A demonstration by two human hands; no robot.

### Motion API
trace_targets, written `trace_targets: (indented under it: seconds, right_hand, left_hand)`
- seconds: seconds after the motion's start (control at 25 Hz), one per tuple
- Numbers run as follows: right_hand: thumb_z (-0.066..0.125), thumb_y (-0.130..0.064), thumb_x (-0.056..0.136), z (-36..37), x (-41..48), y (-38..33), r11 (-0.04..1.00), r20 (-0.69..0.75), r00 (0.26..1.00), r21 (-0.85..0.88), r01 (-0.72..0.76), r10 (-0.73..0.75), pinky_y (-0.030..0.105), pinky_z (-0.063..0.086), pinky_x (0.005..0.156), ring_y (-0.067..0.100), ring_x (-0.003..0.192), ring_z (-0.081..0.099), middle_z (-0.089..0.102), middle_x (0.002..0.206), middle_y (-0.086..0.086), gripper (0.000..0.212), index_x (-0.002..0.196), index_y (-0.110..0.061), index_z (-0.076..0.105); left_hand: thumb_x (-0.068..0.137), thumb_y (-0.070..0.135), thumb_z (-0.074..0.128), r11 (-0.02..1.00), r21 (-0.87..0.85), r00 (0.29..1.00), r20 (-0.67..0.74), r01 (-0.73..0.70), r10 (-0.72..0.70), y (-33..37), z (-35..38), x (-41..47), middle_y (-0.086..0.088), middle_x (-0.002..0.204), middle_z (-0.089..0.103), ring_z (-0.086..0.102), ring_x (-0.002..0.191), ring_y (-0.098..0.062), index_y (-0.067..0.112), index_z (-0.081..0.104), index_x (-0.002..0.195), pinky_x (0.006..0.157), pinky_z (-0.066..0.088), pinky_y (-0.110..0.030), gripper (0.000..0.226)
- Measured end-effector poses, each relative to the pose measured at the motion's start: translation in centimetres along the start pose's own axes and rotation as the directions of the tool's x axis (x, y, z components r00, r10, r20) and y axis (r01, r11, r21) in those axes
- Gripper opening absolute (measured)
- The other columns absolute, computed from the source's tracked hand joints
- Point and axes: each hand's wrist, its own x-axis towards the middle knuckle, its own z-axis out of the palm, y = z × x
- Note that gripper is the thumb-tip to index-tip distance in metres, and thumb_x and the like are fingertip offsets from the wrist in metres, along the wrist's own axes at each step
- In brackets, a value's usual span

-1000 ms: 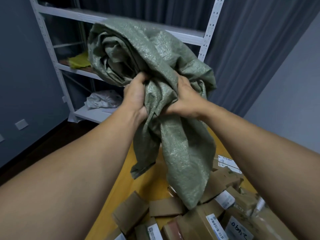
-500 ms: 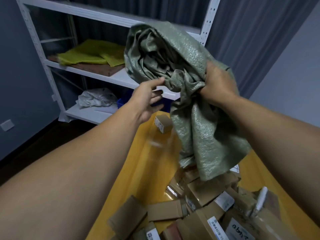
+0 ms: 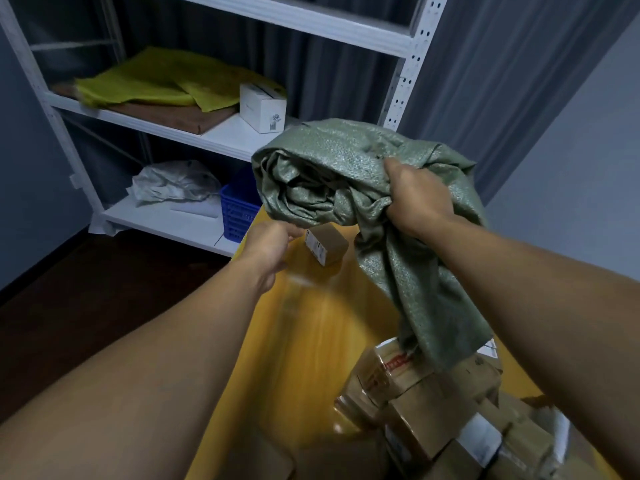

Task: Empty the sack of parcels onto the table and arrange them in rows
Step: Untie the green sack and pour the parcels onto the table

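Note:
A crumpled green woven sack hangs above the far end of the yellow table. My right hand grips its bunched middle, and one loose end trails down to the parcels. My left hand is just under the sack's lower left edge with its fingers loosely curled, holding nothing that I can see. A heap of brown cardboard parcels with white labels lies at the near right of the table. One small brown parcel sits alone at the far end, right of my left hand.
A white metal shelf rack stands behind the table. It holds yellow-green cloth, a white box, a white bag and a blue basket. Dark floor lies to the left and a grey curtain at the back.
One second ago both hands gripped the sack. My left hand has let go and dropped below it. My right hand has carried the bundle to the right and lower.

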Motion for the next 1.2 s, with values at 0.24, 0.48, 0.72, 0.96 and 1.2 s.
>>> trace_targets:
  seconds: [0.24, 0.48, 0.72, 0.96, 1.2]
  right_hand:
    - [0.058, 0.003, 0.083, 6.8, 5.1, -0.4, 1.0, 0.048, 0.999, -0.027, -0.015, 0.017, 0.037, 0.038, 0.062, 0.027, 0.08, 0.05, 0.055, 0.087, 0.006, 0.039, 0.116, -0.016, 0.048]
    - [0.056, 0.0, 0.086, 13.2, 8.6, 1.3, 0.998, 0.056, 0.997, -0.028, -0.06, 0.061, 0.037, 0.041, 0.063, 0.035, 0.092, 0.063, 0.063, 0.096, 0.012, 0.036, 0.119, -0.015, 0.051]
    - [0.057, -0.008, 0.086, 17.2, 10.7, 2.9, 0.988, 0.107, 0.982, -0.04, -0.151, 0.155, 0.039, 0.041, 0.071, 0.039, 0.1, 0.062, 0.061, 0.102, 0.016, 0.023, 0.107, -0.014, 0.048]
    - [0.06, -0.016, 0.089, 21.5, 13.9, 3.0, 0.964, 0.119, 0.966, -0.167, -0.208, 0.229, 0.04, 0.038, 0.074, 0.041, 0.108, 0.06, 0.062, 0.116, 0.02, 0.041, 0.126, -0.005, 0.044]
    - [0.059, -0.012, 0.09, 25.0, 15.6, 3.7, 0.942, 0.235, 0.954, -0.317, -0.105, 0.185, 0.039, 0.04, 0.075, 0.038, 0.111, 0.06, 0.062, 0.12, 0.017, 0.044, 0.132, -0.007, 0.046]
  left_hand:
    - [0.095, 0.006, 0.059, 0.962, 0.248, 0.992, -0.066, 0.117, -0.104, -7.2, -1.6, 6.5, -0.006, 0.116, 0.054, 0.047, 0.105, -0.025, 0.013, 0.06, 0.114, 0.089, 0.037, -0.036, 0.02]
    - [0.093, 0.016, 0.058, 0.754, 0.644, 0.991, -0.049, 0.129, -0.127, -13.6, -1.3, 14.5, -0.014, 0.137, 0.055, 0.052, 0.123, -0.035, 0.014, 0.053, 0.139, 0.104, 0.047, -0.039, 0.047]
    - [0.089, 0.03, 0.062, 0.36, 0.928, 0.969, -0.01, 0.1, -0.245, -19.4, 0.1, 18.8, -0.013, 0.14, 0.049, 0.046, 0.127, -0.036, 0.017, 0.051, 0.134, 0.103, 0.042, -0.045, 0.048]
    - [0.097, 0.031, 0.058, 0.137, 0.973, 0.895, -0.11, 0.185, -0.432, -22.2, 3.7, 21.4, -0.029, 0.163, -0.004, 0.001, 0.146, -0.058, 0.01, -0.002, 0.159, 0.116, 0.019, -0.065, 0.089]
    - [0.1, 0.021, 0.053, -0.109, 0.992, 0.879, -0.1, 0.055, -0.466, -23.0, 4.9, 22.4, -0.037, 0.159, -0.008, -0.001, 0.146, -0.058, 0.008, -0.001, 0.158, 0.117, 0.016, -0.065, 0.08]
